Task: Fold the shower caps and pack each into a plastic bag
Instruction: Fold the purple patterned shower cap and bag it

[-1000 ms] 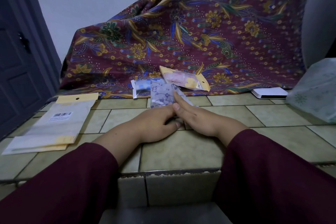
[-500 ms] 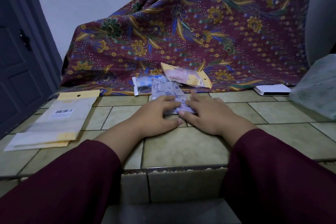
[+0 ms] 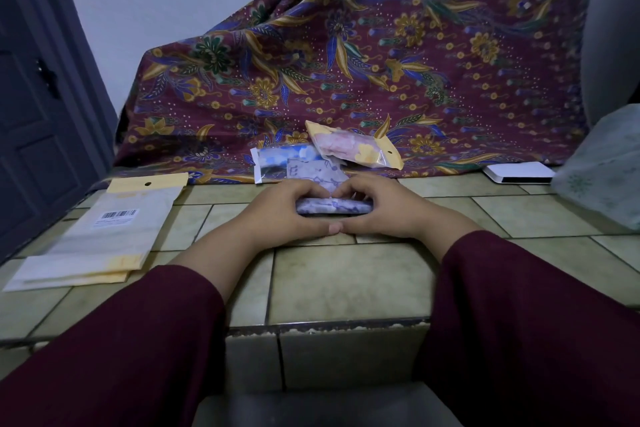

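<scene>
Where fingers lay flat before, left hand [image 3: 277,208] and right hand [image 3: 384,208] now curled around folded shower cap [image 3: 334,207].

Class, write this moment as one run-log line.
step: folding | left hand: grips shower cap | right hand: grips it | packed bags: two behind | empty bags: left

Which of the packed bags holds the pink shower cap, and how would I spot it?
Start at the maroon floral batik cloth draped at the back of the tiled ledge. At its foot, beyond both hands, lie two filled bags. The clear yellow-ended plastic bag with the pink shower cap is the right one, lying tilted; its neighbour, the clear bag with the blue and white cap, lies to its left.
</scene>
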